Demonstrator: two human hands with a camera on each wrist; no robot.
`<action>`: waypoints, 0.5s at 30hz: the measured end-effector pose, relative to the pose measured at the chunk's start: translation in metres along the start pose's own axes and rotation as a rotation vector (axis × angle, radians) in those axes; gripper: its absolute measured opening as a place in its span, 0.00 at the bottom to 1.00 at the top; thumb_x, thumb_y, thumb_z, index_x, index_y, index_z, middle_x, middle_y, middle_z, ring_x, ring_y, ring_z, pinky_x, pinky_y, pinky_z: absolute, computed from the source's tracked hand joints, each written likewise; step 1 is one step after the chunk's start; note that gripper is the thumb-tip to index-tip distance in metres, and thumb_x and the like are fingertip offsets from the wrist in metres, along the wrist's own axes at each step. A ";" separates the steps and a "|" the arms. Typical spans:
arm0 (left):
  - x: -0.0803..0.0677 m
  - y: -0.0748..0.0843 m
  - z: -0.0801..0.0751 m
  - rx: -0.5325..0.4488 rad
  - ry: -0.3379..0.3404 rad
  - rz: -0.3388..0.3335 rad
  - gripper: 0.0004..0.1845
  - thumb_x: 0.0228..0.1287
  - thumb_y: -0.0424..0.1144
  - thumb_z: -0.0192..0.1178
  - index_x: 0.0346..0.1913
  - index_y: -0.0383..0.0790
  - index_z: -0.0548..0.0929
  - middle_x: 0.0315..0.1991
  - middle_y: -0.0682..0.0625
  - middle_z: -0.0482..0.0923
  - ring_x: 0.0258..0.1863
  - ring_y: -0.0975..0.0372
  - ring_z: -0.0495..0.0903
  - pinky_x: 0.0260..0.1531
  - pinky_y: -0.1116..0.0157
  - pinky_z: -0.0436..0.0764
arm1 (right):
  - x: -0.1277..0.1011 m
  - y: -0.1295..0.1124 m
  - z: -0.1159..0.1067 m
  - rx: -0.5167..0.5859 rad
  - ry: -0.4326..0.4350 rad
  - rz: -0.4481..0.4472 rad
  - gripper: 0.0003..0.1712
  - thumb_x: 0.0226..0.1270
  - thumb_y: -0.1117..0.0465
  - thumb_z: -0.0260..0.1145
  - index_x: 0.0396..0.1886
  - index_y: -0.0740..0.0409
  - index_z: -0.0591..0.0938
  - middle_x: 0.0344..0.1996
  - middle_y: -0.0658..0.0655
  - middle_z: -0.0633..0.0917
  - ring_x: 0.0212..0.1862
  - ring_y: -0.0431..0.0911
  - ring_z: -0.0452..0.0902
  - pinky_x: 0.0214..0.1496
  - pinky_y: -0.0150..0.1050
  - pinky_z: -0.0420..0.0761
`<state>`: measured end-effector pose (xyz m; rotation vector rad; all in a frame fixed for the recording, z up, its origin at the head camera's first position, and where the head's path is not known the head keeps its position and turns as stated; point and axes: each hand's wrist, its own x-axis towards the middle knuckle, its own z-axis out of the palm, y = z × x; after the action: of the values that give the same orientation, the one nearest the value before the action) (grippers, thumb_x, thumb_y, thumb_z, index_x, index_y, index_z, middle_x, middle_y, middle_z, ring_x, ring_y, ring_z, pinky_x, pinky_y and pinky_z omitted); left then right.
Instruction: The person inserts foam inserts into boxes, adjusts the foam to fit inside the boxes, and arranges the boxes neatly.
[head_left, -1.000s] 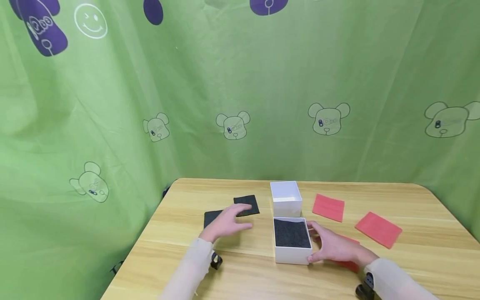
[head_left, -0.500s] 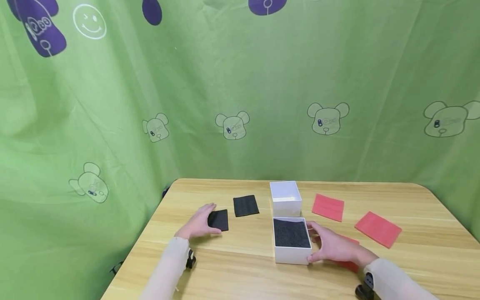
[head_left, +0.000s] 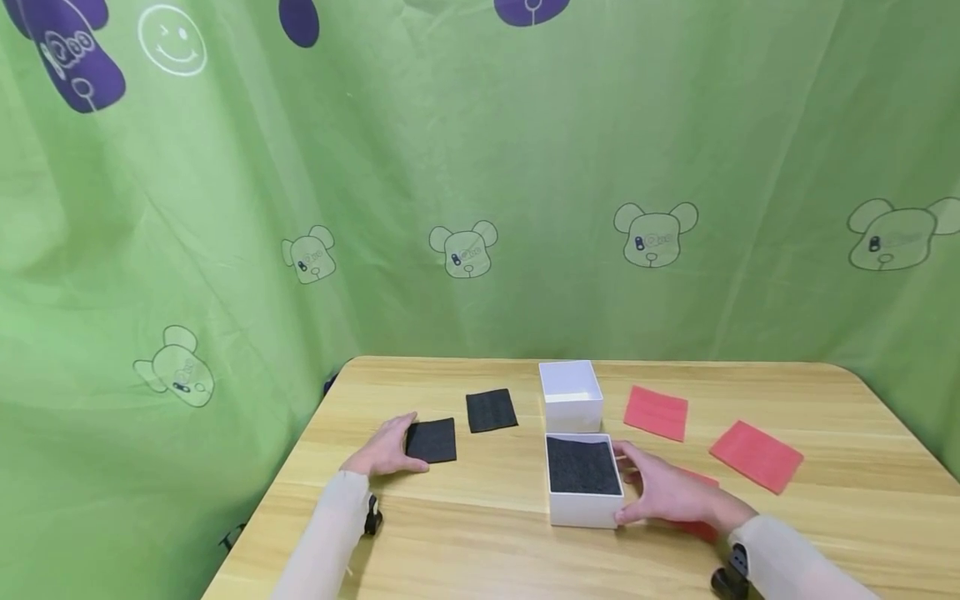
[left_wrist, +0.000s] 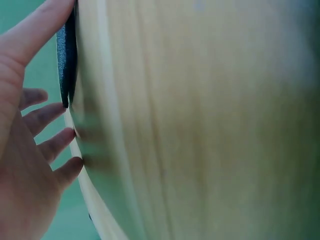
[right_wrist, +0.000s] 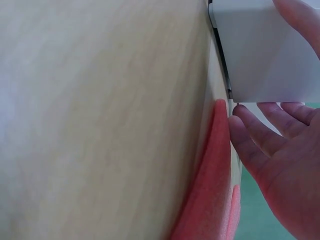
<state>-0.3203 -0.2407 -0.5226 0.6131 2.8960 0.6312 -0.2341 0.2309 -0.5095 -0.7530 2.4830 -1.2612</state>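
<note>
My left hand lies at the left side of a black foam square on the table. Its thumb is by the square's near edge and its fingers are by the far edge. In the left wrist view, the spread fingers and the dark edge of the foam square show side-on. A second black foam square lies behind, to the right. With thumb and fingers, my right hand holds the right side of a white box. Black foam fills that box near its rim.
Directly behind the held box stands another white box, open at the top. Red foam sheets lie to the right, and one red sheet is partly under my right hand. A green curtain hangs behind the wooden table.
My left hand has moved left from over the middle of the table to the left black foam square, then slightly farther left, uncovering more of it. My right hand stays on the box.
</note>
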 end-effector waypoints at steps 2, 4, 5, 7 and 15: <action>0.001 0.001 -0.001 0.005 -0.007 -0.008 0.56 0.46 0.57 0.72 0.71 0.31 0.56 0.68 0.37 0.60 0.66 0.44 0.58 0.65 0.50 0.60 | 0.000 0.000 -0.001 -0.002 0.002 -0.002 0.57 0.43 0.49 0.79 0.68 0.63 0.58 0.61 0.64 0.70 0.60 0.61 0.67 0.60 0.60 0.66; 0.003 0.003 -0.002 0.005 -0.004 -0.004 0.55 0.46 0.56 0.72 0.71 0.30 0.57 0.67 0.36 0.62 0.65 0.44 0.60 0.64 0.50 0.61 | 0.000 -0.001 -0.001 -0.002 0.005 -0.001 0.57 0.42 0.49 0.79 0.68 0.64 0.58 0.61 0.65 0.70 0.60 0.62 0.67 0.60 0.60 0.67; 0.003 0.004 -0.002 0.013 -0.008 -0.008 0.54 0.47 0.56 0.72 0.71 0.31 0.57 0.67 0.37 0.62 0.65 0.45 0.61 0.64 0.51 0.61 | 0.000 -0.001 -0.001 0.000 0.007 0.000 0.57 0.42 0.49 0.79 0.67 0.64 0.58 0.61 0.66 0.70 0.60 0.62 0.67 0.60 0.60 0.66; 0.004 0.005 -0.003 0.022 -0.013 -0.004 0.54 0.46 0.55 0.72 0.71 0.31 0.57 0.67 0.37 0.62 0.64 0.45 0.62 0.64 0.52 0.62 | 0.001 -0.001 -0.001 -0.001 0.009 -0.001 0.57 0.41 0.50 0.79 0.67 0.65 0.58 0.61 0.66 0.70 0.60 0.62 0.67 0.60 0.60 0.66; 0.006 0.011 -0.003 -0.028 -0.054 0.020 0.55 0.43 0.52 0.75 0.71 0.33 0.57 0.68 0.38 0.60 0.66 0.46 0.59 0.64 0.51 0.60 | 0.000 -0.003 -0.002 0.006 0.003 0.013 0.58 0.41 0.49 0.79 0.68 0.63 0.58 0.61 0.65 0.70 0.60 0.62 0.67 0.61 0.60 0.66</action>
<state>-0.3220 -0.2303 -0.5158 0.6466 2.8300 0.6459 -0.2335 0.2309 -0.5064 -0.7327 2.4812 -1.2661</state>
